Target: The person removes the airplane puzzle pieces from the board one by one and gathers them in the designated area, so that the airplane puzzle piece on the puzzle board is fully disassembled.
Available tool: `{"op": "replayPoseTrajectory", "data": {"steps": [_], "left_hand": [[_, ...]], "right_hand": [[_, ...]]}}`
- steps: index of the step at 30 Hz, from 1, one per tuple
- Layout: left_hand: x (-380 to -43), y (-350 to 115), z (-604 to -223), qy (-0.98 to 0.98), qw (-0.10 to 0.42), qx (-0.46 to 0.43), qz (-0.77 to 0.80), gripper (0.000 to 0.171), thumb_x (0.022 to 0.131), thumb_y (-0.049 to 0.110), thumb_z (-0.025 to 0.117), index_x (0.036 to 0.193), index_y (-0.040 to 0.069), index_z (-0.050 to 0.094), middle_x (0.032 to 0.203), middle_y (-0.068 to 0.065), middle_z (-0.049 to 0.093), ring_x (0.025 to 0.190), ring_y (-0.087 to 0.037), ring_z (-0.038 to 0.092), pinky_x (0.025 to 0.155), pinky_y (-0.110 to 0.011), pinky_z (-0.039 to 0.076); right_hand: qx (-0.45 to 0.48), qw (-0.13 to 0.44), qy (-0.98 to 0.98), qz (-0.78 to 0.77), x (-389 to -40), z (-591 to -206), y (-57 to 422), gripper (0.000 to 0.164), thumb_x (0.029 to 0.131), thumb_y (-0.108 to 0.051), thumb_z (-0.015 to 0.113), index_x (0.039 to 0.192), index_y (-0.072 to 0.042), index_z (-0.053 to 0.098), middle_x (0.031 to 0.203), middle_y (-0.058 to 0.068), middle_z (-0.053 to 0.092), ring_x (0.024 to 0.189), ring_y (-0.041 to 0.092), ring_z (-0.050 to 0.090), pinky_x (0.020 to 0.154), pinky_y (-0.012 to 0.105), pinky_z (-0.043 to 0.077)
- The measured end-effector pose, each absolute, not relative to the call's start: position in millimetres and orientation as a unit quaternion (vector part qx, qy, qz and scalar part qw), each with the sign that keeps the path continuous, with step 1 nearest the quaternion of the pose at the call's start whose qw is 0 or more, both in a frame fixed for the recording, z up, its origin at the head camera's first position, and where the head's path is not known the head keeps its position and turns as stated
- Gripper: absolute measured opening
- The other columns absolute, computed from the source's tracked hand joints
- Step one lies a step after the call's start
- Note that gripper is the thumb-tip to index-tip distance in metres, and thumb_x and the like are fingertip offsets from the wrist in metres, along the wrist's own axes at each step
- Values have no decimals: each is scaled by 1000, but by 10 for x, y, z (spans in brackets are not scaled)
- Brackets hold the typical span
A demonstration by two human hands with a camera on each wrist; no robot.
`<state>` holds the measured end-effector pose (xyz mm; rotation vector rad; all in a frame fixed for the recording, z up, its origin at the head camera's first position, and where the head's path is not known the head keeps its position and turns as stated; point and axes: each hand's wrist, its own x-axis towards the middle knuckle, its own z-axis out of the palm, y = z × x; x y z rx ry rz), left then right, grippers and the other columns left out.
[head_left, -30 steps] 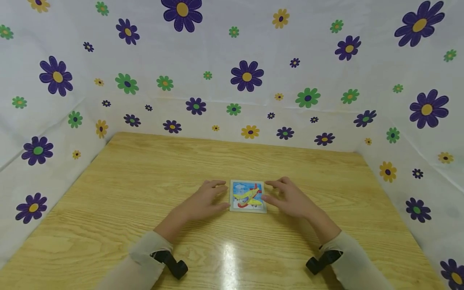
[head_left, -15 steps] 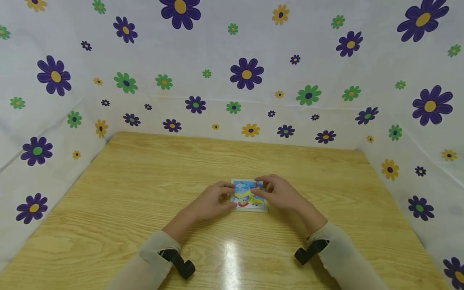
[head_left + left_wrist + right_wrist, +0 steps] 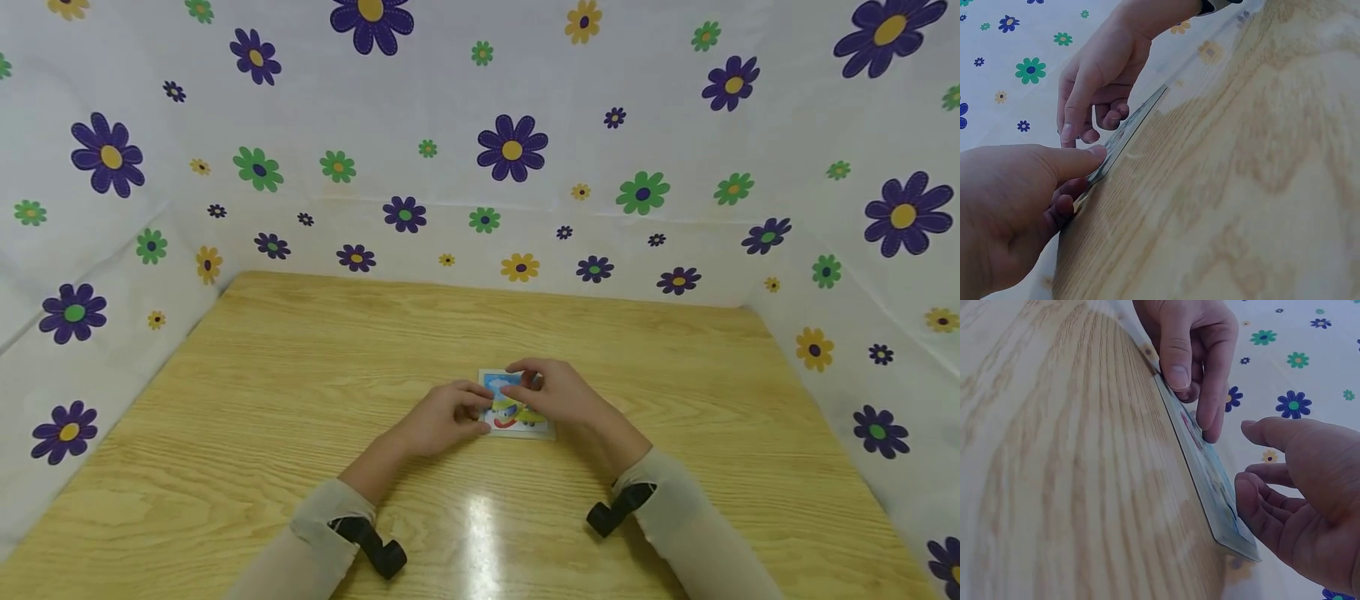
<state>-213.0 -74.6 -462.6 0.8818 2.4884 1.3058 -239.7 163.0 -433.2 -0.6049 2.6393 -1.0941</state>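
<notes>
A small square board (image 3: 517,430) with a pale border lies flat on the wooden table, its picture showing a yellow airplane on blue sky. My left hand (image 3: 442,419) rests at the board's left side, thumb by the near left corner and fingertips over the picture's left part. Above the right part of the picture is my right hand (image 3: 562,392), thumb and fingers spread apart with nothing seen between them. In the right wrist view, the right hand (image 3: 1310,494) stands beside the board's edge (image 3: 1200,494), fingers loosely bent. Part of the airplane is hidden beneath the right hand.
The wood-grain table (image 3: 337,333) stretches around the board on every side. White cloth (image 3: 435,92) printed with purple, green and yellow flowers encloses it at the back, left and right. Black straps with mounts (image 3: 371,546) sit on both wrists.
Both hands have moved inward over the board, the right one farther, from beside the right edge to above the picture. The left has shifted slightly right to the board's edge.
</notes>
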Motion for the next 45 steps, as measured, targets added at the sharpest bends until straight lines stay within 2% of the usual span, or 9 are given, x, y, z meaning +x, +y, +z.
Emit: {"op": "replayPoseTrajectory", "data": {"steps": [8,14,24,29,34,45], "left_hand": [[-2148,-713,-4577,831,107,301,455,29,94,14,71,121,3,70,132,-5,61,93,-11,61,76,-22,51],[-2145,-702,-4554,833,109,305,449,29,94,14,71,121,3,71,131,-5,62,89,-7,59,74,-22,50],[-2149,-675,-4562,832,99,294,460,25,93,13,72,116,3,73,130,-6,64,82,-7,57,70,-22,49],[-2148,-653,-4639,842,71,258,469,21,92,15,73,110,5,77,124,-6,69,83,-8,60,71,-22,50],[-2131,-651,-4673,847,66,208,485,17,90,15,76,105,8,79,120,-4,72,81,-8,61,70,-22,50],[-2098,-630,-4655,847,62,194,491,18,89,15,77,105,7,79,118,-4,73,79,-6,60,67,-21,50]], "right_hand": [[-192,129,887,-399,-2451,-4314,1586,39,97,-35,66,127,-10,66,87,5,63,52,14,54,51,25,43],[-186,132,887,-402,-2462,-4322,1594,40,97,-34,66,126,-7,67,81,6,64,50,14,54,51,26,44],[-191,126,895,-382,-2458,-4324,1552,33,98,-24,65,126,-6,67,76,4,61,49,12,52,50,25,42],[-209,126,901,-358,-2460,-4353,1487,34,100,-22,63,128,-4,65,77,3,61,48,10,51,49,23,41],[-218,116,908,-338,-2460,-4381,1418,31,100,-21,62,126,-4,65,74,2,60,47,9,49,48,22,39],[-214,110,922,-302,-2506,-4427,1414,28,99,-22,65,123,-8,62,82,3,57,66,14,50,61,27,41]]}}
